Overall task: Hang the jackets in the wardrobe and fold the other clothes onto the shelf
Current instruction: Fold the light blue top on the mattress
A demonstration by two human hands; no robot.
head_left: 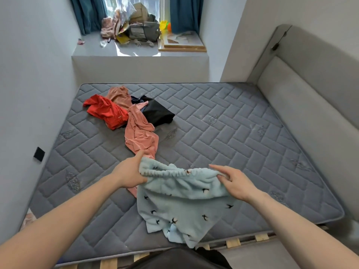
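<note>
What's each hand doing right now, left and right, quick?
Left hand: closed, grip on the waistband end of the light blue fleece garment.
Right hand: closed, pinching the other end of the same waistband.

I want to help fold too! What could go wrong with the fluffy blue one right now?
The light blue fleece garment hangs past the mattress edge, so its lower end might slip off or get creased. The left hand and right hand hold only the waistband; a loose grip could drop it. The pink garment underneath might get dragged along.
</note>
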